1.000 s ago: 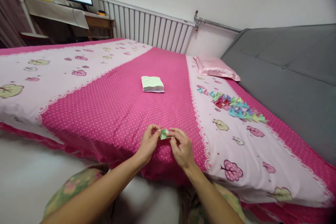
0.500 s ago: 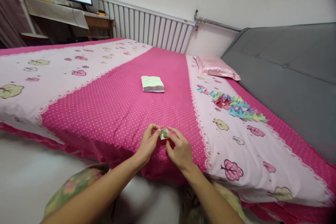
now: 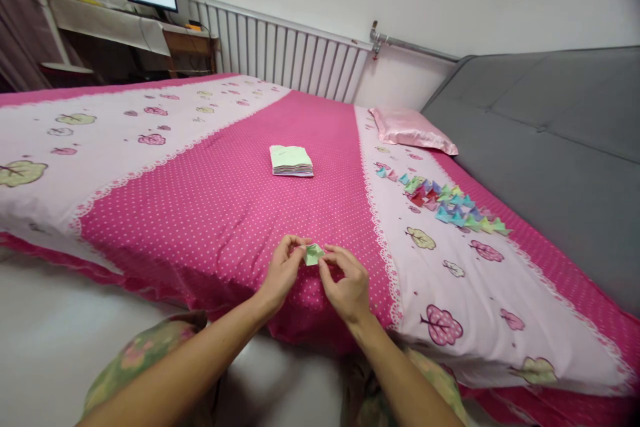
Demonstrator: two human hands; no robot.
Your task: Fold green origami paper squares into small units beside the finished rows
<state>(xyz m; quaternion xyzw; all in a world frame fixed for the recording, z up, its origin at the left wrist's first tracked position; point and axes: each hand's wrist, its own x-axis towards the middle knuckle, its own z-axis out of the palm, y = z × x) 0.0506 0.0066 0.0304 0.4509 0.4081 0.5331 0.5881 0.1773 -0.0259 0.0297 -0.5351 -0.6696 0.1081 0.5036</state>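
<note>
Left hand point(image 3: 285, 270): pinches the left edge of a green folded paper point(image 3: 314, 254) between thumb and fingers.
Right hand point(image 3: 346, 280): grips the opposite edge of the same paper, thumb below, fingers bent above.
Green folded paper: sits between both hands, over the near part of the pink bedspread point(image 3: 225, 213).
Paper stack point(image 3: 291, 157): lies farther back on the dotted panel, pale green sheet uppermost.
Coloured folded pieces point(image 3: 443, 213): lie grouped at right on the pale printed strip.
Pink pillow point(image 3: 413, 129): lies beyond the pieces, near the grey headboard point(image 3: 545, 107).
</note>
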